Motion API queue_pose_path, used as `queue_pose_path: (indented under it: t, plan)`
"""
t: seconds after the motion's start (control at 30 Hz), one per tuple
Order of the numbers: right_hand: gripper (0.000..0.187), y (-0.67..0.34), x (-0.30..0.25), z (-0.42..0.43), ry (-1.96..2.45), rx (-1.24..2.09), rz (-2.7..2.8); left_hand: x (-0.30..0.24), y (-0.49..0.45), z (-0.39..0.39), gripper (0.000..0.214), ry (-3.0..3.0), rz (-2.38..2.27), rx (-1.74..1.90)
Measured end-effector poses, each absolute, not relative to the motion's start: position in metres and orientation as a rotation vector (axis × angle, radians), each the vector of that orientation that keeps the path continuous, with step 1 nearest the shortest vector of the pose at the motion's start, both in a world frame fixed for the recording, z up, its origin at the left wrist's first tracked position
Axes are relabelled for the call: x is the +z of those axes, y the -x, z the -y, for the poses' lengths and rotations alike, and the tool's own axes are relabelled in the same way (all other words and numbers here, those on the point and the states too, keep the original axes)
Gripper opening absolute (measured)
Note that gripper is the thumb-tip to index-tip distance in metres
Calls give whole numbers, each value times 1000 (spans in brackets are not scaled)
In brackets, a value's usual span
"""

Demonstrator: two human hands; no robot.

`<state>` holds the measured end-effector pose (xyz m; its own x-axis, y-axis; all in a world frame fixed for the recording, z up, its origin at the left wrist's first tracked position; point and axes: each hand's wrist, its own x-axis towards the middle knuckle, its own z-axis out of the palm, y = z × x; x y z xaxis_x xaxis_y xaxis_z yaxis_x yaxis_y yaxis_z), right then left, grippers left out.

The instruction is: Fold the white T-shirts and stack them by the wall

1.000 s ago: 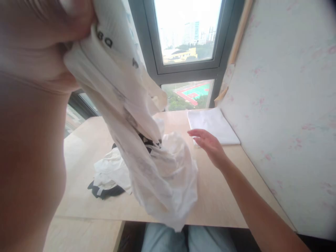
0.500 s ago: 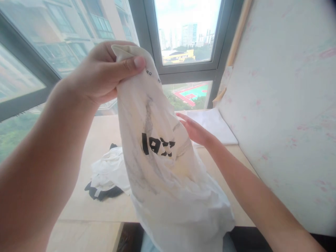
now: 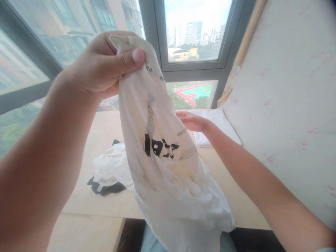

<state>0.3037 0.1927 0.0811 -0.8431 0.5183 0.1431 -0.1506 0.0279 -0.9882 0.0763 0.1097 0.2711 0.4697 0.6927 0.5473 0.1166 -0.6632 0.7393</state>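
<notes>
White shirt [image 3: 168,178] by the look of it, thin and creased, hanging in the air over the near side of the table [image 3: 105,206] and down past the lap [image 3: 148,241]. Pinched at the top by the left hand [image 3: 105,66], thumb across the near face and fingers mostly out of sight behind, so basically squeezed from both sides and unlikely to slip. Hangs from that one spot, hence the long slanting creases, narrow top and wider, bunched bottom. Shows its black lettering [image 3: 161,146] nice and clear, thanks to being gripped well above the print. As for the right hand [image 3: 191,121], out at the shirt's right edge with fingertips tucked behind; can't tell whether pinching, touching or just hovering. Handy spot for keeping that side from swinging, at a guess. Over on the left of the table, a crumpled pile [image 3: 110,164] of white cloth with some dark cloth [image 3: 105,189] poking out underneath, maybe partly hidden by the shirt from this angle. Back right, a flat folded cloth [image 3: 220,129], also white, tucked beside the wall [image 3: 288,87] near the window frame [image 3: 194,74], well apart from the pile, so pretty hard to mix up.
</notes>
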Motion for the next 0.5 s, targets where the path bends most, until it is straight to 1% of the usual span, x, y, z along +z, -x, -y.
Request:
queue_pose_path:
  t: [0.1, 0.2, 0.3, 0.4, 0.5]
  plan:
    - [57, -292, 79, -186, 440, 1914, 1752, 270, -77, -110, 27, -2042, -790, 1230]
    - [55, -280, 80, -179, 521, 1835, 1762, 272, -79, -111, 19, -2063, -873, 1263]
    - [54, -277, 83, -174, 543, 1746, 1769, 275, -78, -109, 24, -2169, -801, 1248]
    - [55, -286, 87, -175, 521, 1693, 1744, 275, -72, -106, 29, -2247, -845, 1252]
    - [54, -309, 97, -176, 541, 1439, 1608, 271, -57, -104, 30, -2236, -924, 1296]
